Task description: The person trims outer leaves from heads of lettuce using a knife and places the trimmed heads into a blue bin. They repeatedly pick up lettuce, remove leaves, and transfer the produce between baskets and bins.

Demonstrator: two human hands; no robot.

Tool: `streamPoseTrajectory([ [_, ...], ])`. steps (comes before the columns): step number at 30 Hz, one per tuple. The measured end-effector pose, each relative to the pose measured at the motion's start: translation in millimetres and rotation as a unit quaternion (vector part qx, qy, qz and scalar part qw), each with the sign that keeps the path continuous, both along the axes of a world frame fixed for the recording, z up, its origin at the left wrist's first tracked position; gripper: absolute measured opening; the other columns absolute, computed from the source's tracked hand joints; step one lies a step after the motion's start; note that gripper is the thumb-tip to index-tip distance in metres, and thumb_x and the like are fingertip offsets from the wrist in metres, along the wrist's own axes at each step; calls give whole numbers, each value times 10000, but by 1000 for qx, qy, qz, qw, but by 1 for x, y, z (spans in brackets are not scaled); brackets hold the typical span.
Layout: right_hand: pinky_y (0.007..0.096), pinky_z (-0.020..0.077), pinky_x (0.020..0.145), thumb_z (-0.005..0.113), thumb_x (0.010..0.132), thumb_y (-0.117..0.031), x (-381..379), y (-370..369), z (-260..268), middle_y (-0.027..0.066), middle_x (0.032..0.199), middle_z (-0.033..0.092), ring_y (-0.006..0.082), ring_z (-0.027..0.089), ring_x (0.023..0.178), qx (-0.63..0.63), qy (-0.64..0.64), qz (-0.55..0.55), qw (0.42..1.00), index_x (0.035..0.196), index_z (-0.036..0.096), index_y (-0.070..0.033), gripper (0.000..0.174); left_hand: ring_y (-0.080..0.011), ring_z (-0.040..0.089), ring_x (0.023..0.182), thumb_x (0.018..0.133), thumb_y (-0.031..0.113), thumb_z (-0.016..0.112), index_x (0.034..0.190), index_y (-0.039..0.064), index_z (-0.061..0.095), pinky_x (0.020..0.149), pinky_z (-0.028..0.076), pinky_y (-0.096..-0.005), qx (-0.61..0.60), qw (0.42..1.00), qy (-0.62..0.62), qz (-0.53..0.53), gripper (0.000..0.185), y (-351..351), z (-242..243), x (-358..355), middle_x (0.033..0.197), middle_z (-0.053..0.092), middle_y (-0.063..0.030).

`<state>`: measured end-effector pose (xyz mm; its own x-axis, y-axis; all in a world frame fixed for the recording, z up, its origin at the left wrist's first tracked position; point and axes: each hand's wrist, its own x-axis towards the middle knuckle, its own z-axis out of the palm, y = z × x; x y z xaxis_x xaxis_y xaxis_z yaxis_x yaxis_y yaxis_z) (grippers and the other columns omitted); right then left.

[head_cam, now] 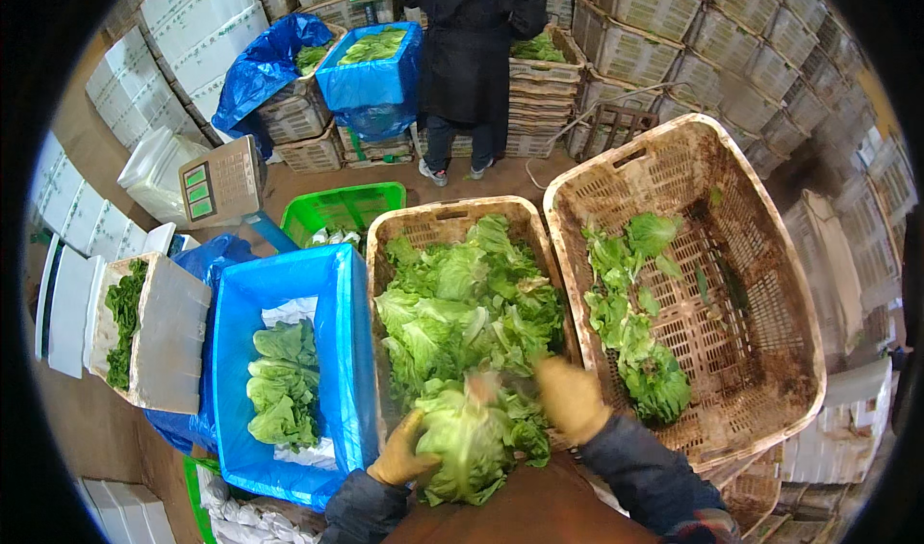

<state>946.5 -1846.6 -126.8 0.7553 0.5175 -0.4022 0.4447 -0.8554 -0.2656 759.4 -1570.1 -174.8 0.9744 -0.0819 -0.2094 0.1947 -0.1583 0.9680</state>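
Note:
My left hand (406,449), in a yellow glove, is on the left side of a leafy lettuce head (462,446) at the near edge of the middle crate. My right hand (572,399), gloved too and blurred, is to the right of that head, over the crate's near right corner; what its fingers hold is unclear. The middle plastic crate (462,210) is full of loose green lettuce (447,306). On the left, a blue-lined box (354,371) holds several lettuce heads (283,385) in a row over white paper. The large dirty crate (765,313) on the right holds scattered leaves (613,298).
A scale (220,183) and a green crate (343,201) stand beyond the blue-lined box. A foam box with dark greens (126,320) is at far left. Another person (465,60) stands at the back among stacked crates (635,20) and a blue-lined box of lettuce (372,74).

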Motion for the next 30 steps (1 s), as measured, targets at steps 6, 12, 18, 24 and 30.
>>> streamPoseTrajectory([
  [6,437,597,806,744,895,-254,-5,2,2,225,1119,723,351,728,992,374,18,-129,918,1257,667,-41,426,-301,465,1383,730,105,842,1525,-46,353,1162,383,-403,-50,987,28,148,946,20,8,25,1454,491,-189],
  [12,398,567,908,811,859,-325,-20,76,31,158,1099,736,344,712,1033,443,-40,-92,891,1236,700,-82,461,-346,425,1413,628,213,946,1570,-25,257,1181,365,-412,170,946,-158,225,1191,9,45,84,1526,411,-241],
  [18,408,577,760,780,836,-229,29,72,48,143,964,748,335,725,873,413,-16,20,910,1100,752,-121,286,-322,380,1452,604,132,941,1619,15,168,1198,345,-408,150,949,-200,192,1282,46,58,88,1585,352,-209],
  [24,385,595,834,775,851,-279,79,65,59,150,1017,763,287,746,897,222,-10,-97,970,1153,743,-77,365,-290,487,1390,717,354,899,1595,22,288,1162,396,-431,-174,975,-81,112,1120,68,3,65,1529,464,-145],
  [30,433,493,1048,796,877,-454,50,89,33,179,1348,647,310,605,1245,347,181,99,915,1360,633,-102,620,-309,538,1348,720,563,864,1556,10,345,1128,448,-450,-455,880,-28,134,1129,43,-20,60,1482,521,-165],
])
